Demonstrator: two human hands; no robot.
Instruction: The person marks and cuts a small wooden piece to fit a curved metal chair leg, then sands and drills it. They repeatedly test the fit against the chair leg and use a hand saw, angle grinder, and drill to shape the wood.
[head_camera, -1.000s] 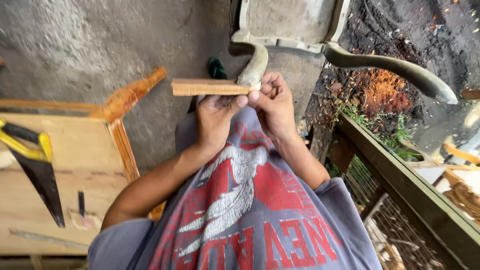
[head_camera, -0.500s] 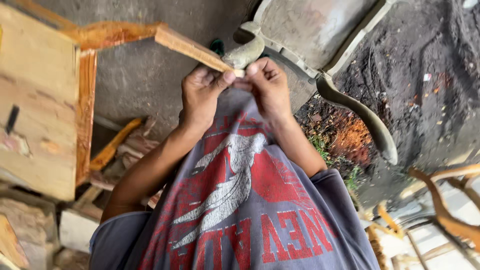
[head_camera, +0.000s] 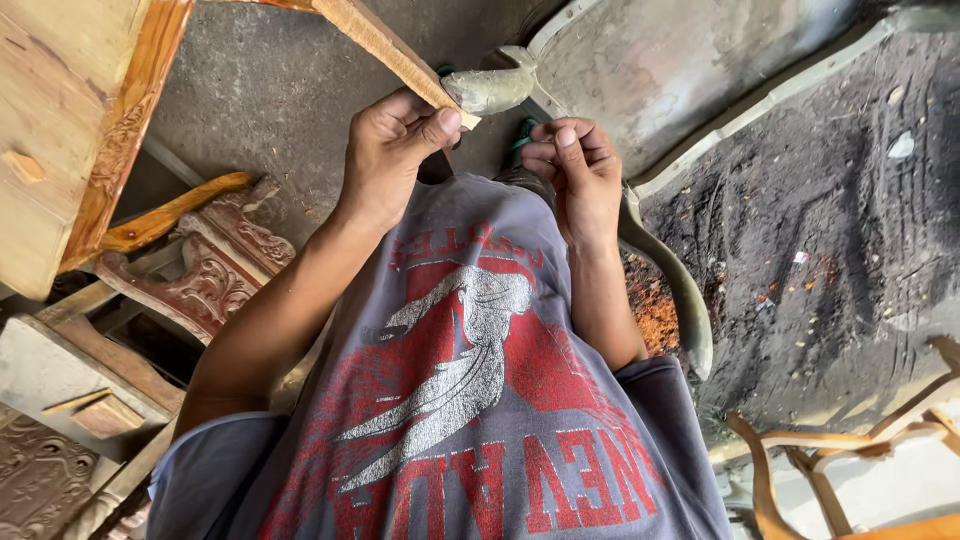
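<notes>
The wooden stick (head_camera: 385, 48) runs out past the top edge of the view, so its far end is cut off. The left hand (head_camera: 390, 155) is closed around its near end, thumb pressed on top, holding it up in front of the chest at a slant. The right hand (head_camera: 578, 170) is curled loosely just beside that end, apart from it; its fingers fold inward and I cannot tell whether they hold anything small. The grey shirt with red print (head_camera: 460, 390) hides the lap and legs.

Below is a rough concrete floor (head_camera: 270, 90). A pale wooden panel (head_camera: 60, 110) leans at the left beside a carved furniture piece (head_camera: 210, 270). Dark soil (head_camera: 830, 200) lies to the right, with 1 curved chair frame (head_camera: 840, 450) partly cut off.
</notes>
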